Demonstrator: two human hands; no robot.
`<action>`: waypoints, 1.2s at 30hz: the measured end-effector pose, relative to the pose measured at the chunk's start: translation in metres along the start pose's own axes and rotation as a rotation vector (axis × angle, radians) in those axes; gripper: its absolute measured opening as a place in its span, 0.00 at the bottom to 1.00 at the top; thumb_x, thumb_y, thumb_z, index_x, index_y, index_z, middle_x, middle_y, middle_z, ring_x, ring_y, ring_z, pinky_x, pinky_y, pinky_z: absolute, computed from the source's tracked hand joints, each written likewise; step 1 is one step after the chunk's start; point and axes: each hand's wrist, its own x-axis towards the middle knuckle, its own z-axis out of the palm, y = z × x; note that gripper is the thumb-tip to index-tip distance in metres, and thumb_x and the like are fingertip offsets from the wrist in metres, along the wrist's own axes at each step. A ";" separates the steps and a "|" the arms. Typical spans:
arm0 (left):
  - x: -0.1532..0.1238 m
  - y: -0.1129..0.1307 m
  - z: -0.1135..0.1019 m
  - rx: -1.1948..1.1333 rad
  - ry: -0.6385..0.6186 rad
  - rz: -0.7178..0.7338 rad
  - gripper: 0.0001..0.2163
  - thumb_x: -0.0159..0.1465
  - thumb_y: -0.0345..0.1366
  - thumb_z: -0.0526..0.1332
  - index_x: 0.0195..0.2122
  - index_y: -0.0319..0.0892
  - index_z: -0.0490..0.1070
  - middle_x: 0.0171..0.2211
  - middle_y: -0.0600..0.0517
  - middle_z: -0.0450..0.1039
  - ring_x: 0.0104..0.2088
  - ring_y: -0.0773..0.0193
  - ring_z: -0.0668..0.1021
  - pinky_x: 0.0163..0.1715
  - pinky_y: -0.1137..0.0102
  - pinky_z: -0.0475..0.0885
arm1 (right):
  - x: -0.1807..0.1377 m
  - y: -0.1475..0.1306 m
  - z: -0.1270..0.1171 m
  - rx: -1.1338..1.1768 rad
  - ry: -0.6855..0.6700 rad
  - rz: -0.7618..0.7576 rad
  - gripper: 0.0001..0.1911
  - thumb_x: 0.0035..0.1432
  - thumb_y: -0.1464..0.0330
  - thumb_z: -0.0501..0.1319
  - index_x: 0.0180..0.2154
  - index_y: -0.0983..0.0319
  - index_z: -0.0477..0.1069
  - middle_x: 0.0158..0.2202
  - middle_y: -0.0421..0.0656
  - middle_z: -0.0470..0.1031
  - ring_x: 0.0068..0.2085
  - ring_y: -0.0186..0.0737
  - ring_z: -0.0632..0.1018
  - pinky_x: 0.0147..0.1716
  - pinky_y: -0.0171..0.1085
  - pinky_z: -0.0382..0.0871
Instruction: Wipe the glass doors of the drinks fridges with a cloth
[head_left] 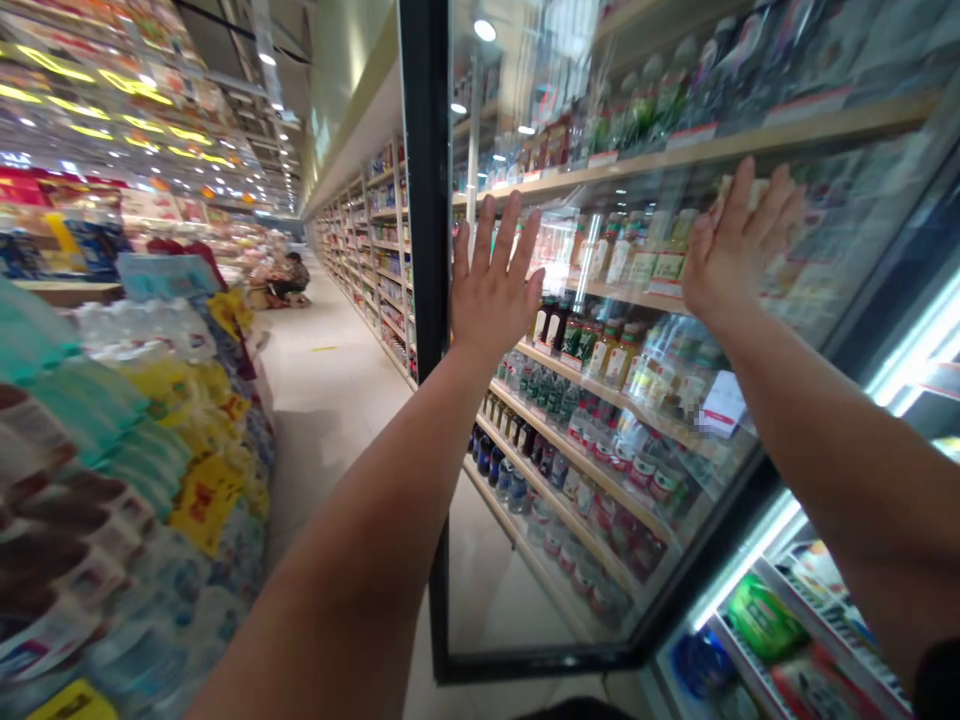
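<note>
A glass cooler door [555, 590] with a black frame stands swung out in front of me. My left hand [495, 280] lies flat with fingers spread against the glass, close to the frame's upright edge. Farther right, my right hand [739, 240] is raised at the pane, its fingers stretched out and somewhat apart; a faint reflection shows beside it. Neither hand holds anything. Through the glass I see shelves of bottled drinks [615, 350]. A white card with a red stripe [724, 403] is on the door below my right hand.
At the lower right, lit cooler shelves hold a green package [761, 610]. Stacked bottle packs [157, 440] line the aisle's left side. The pale floor [337, 400] runs back past long shelving [375, 240] to a person [289, 278] crouching low.
</note>
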 end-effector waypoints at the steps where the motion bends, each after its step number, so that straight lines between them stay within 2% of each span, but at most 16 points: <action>1: 0.000 -0.001 0.001 -0.004 0.001 0.002 0.29 0.70 0.45 0.47 0.71 0.48 0.50 0.73 0.59 0.44 0.74 0.58 0.38 0.73 0.49 0.33 | 0.001 -0.003 0.000 0.009 -0.021 -0.019 0.36 0.71 0.58 0.44 0.74 0.64 0.37 0.75 0.57 0.34 0.73 0.64 0.38 0.67 0.66 0.37; 6: 0.000 -0.004 0.005 0.015 0.009 0.012 0.29 0.70 0.46 0.47 0.71 0.49 0.48 0.73 0.62 0.43 0.74 0.61 0.37 0.73 0.49 0.32 | -0.019 -0.006 0.003 0.088 0.026 -0.201 0.35 0.69 0.60 0.46 0.73 0.64 0.44 0.74 0.56 0.37 0.73 0.62 0.36 0.67 0.67 0.34; 11: 0.000 -0.003 0.004 0.015 0.015 0.018 0.29 0.68 0.44 0.47 0.70 0.50 0.48 0.73 0.63 0.46 0.73 0.63 0.37 0.73 0.48 0.34 | -0.022 -0.008 -0.002 0.117 0.014 -0.249 0.34 0.72 0.57 0.44 0.73 0.63 0.44 0.74 0.57 0.36 0.73 0.62 0.37 0.67 0.66 0.34; 14: 0.000 -0.001 0.002 0.009 0.014 0.016 0.30 0.66 0.43 0.47 0.70 0.49 0.49 0.72 0.60 0.47 0.74 0.60 0.39 0.73 0.46 0.36 | -0.033 -0.014 0.002 0.124 0.017 -0.261 0.34 0.72 0.57 0.43 0.73 0.64 0.44 0.75 0.56 0.36 0.73 0.63 0.37 0.67 0.66 0.34; 19: 0.000 0.000 -0.001 0.011 0.015 0.017 0.29 0.69 0.42 0.46 0.71 0.44 0.53 0.73 0.53 0.47 0.74 0.53 0.43 0.72 0.48 0.35 | -0.068 -0.030 0.011 0.131 -0.020 -0.443 0.31 0.71 0.57 0.48 0.71 0.60 0.51 0.75 0.50 0.39 0.73 0.65 0.38 0.67 0.68 0.40; 22: 0.000 0.000 -0.001 0.006 0.018 0.019 0.29 0.69 0.43 0.47 0.71 0.46 0.52 0.73 0.55 0.46 0.74 0.54 0.43 0.72 0.47 0.35 | -0.062 -0.044 0.005 0.135 -0.051 -0.472 0.31 0.71 0.56 0.48 0.71 0.56 0.50 0.75 0.45 0.40 0.74 0.62 0.38 0.68 0.67 0.40; 26: 0.000 -0.001 0.000 0.006 0.009 0.008 0.29 0.69 0.43 0.48 0.72 0.49 0.49 0.73 0.59 0.44 0.74 0.56 0.41 0.73 0.46 0.34 | -0.042 -0.065 -0.003 0.132 -0.039 -0.399 0.32 0.72 0.55 0.44 0.72 0.55 0.45 0.75 0.43 0.39 0.74 0.61 0.37 0.68 0.66 0.36; 30: -0.001 0.000 -0.002 0.032 -0.013 0.008 0.28 0.70 0.43 0.48 0.72 0.46 0.51 0.74 0.55 0.41 0.74 0.55 0.41 0.73 0.50 0.34 | -0.051 -0.078 0.007 0.144 -0.023 -0.424 0.33 0.72 0.54 0.43 0.73 0.52 0.39 0.75 0.40 0.41 0.74 0.58 0.33 0.68 0.69 0.32; 33: -0.001 0.001 -0.002 0.034 -0.016 0.009 0.28 0.71 0.44 0.47 0.72 0.46 0.51 0.74 0.54 0.41 0.74 0.55 0.41 0.73 0.50 0.34 | -0.061 -0.077 0.015 0.178 0.001 -0.524 0.31 0.72 0.54 0.43 0.72 0.52 0.45 0.75 0.42 0.41 0.74 0.62 0.36 0.67 0.70 0.37; 36: -0.001 -0.001 0.000 0.047 -0.012 0.014 0.28 0.71 0.44 0.47 0.72 0.45 0.50 0.74 0.54 0.41 0.74 0.56 0.40 0.73 0.50 0.34 | -0.052 -0.071 0.010 0.184 0.004 -0.623 0.30 0.72 0.52 0.44 0.71 0.50 0.50 0.75 0.41 0.42 0.74 0.62 0.41 0.67 0.69 0.41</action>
